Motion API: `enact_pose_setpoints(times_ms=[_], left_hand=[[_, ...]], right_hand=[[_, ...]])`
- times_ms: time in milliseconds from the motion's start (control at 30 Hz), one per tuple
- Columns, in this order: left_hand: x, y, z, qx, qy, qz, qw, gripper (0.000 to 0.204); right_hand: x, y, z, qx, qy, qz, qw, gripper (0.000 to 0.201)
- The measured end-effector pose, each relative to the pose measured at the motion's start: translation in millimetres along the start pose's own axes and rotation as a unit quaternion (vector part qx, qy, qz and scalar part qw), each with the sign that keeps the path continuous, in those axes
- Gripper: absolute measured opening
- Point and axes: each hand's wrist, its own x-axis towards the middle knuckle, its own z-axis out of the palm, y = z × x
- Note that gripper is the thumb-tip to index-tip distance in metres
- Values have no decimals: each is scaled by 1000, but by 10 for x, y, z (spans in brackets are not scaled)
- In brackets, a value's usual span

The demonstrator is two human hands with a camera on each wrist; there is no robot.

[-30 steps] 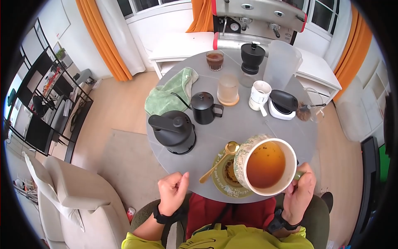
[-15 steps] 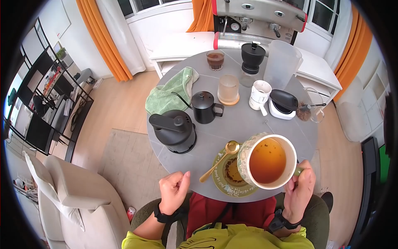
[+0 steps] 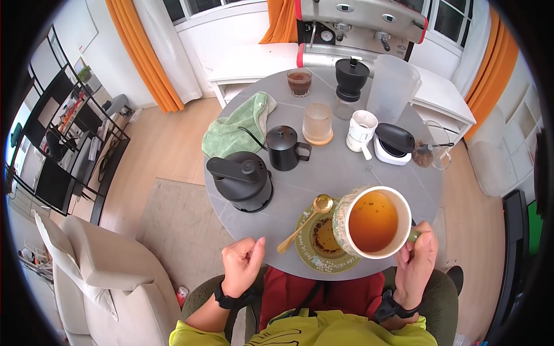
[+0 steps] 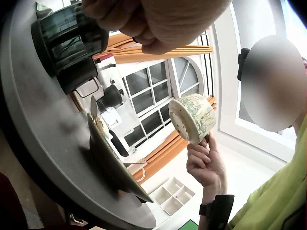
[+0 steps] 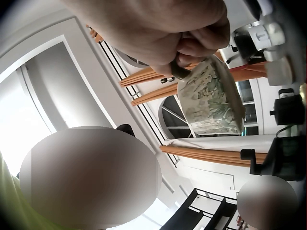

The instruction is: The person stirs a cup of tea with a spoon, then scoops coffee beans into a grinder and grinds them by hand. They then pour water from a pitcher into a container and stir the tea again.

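My right hand (image 3: 416, 259) grips the green handle of a large floral teacup (image 3: 343, 222), holding it up over the table's near right side. Amber tea with dark specks fills much of it. From below, the left wrist view shows the cup's base (image 4: 181, 122) in the air. Beneath and left of the cup lies a green saucer (image 3: 304, 249) with lettering on its rim and dark bits in a little liquid. A gold spoon (image 3: 300, 233) rests across the saucer's left edge. My left hand (image 3: 241, 262), curled into a fist, holds nothing by the near table edge.
On the round grey table (image 3: 277, 225) stand a black kettle (image 3: 242, 184), a black gooseneck pot (image 3: 283, 151), a green cloth (image 3: 239, 130), a frosted glass (image 3: 317, 124), a white cup (image 3: 362, 131), a hand grinder (image 3: 351, 81) and a clear pitcher (image 3: 392, 89). An espresso machine (image 3: 360, 29) stands behind.
The teacup has shifted slightly right and away from me in my right hand, uncovering more of the saucer. My left hand has stayed almost still.
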Motion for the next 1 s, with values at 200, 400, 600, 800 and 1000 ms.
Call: enact_pose_setpoints(times_ms=[200, 400, 600, 800, 1000], left_hand=[[-1, 1, -2, -1, -1, -6, 1000, 37], [-4, 5, -10, 0, -7, -23, 1000, 38], [-1, -1, 10, -3, -3, -15, 1000, 38], [-7, -34, 21, 2, -1, -7, 1000, 38], [-3, -47, 26, 0, 3, -5, 1000, 38]], right_hand=[[-13, 13, 20, -2, 3, 2, 1000, 43], [-12, 68, -2, 14, -8, 7, 1000, 42], [-30, 94, -28, 16, -10, 16, 1000, 41], [-24, 96, -6, 25, -2, 24, 999, 41], [-25, 107, 17, 27, -2, 39, 999, 42]])
